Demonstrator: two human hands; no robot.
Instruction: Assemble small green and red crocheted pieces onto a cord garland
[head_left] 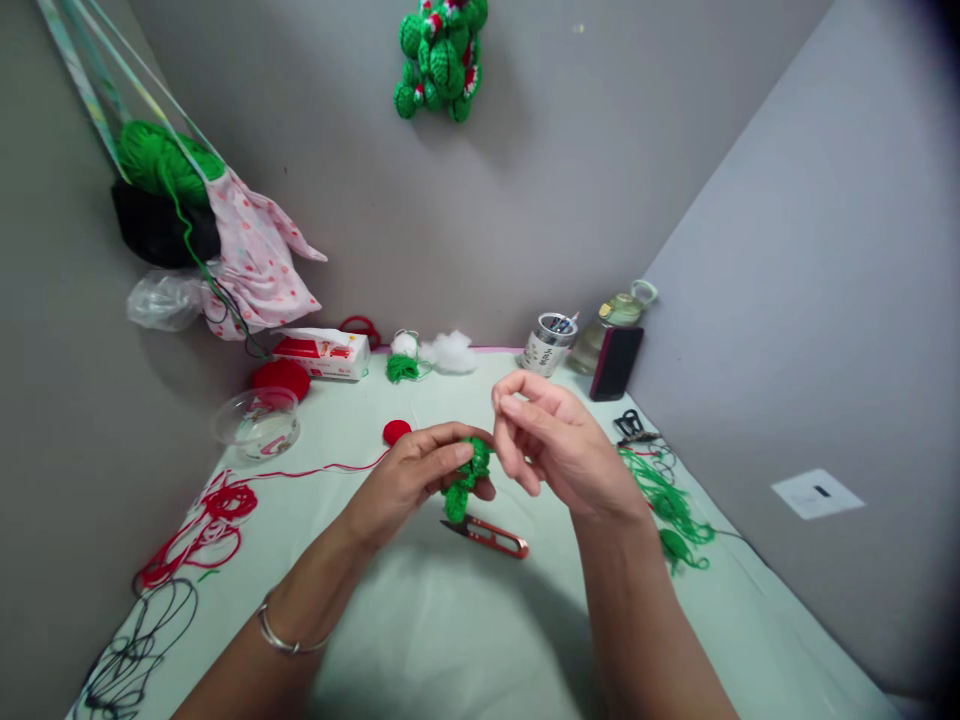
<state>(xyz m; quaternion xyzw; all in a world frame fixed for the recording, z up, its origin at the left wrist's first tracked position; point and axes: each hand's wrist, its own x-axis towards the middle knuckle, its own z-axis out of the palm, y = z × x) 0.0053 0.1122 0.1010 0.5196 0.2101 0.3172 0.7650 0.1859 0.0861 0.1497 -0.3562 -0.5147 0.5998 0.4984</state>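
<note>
Clamping knobbly green crochet (pixel 478 457) in fingers of left hand (pixel 416 462), over tabletop (pixel 390 620), near orange-handled snips (pixel 499 540). Holding thumb and index of right hand (pixel 559 437) together just beside; can't tell on what. Log looped red yarn (pixel 231 502), fluffy white stuffing (pixel 454 353). Log pens (pixel 561 324) in printed cylindrical cup (pixel 543 354), tissue (pixel 309 336) poking from box (pixel 337 362).

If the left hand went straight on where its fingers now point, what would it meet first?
Most likely the right hand, which shows just beyond the left hand and its green yarn piece. From one view, depth is unclear, so it might pass by.
</note>
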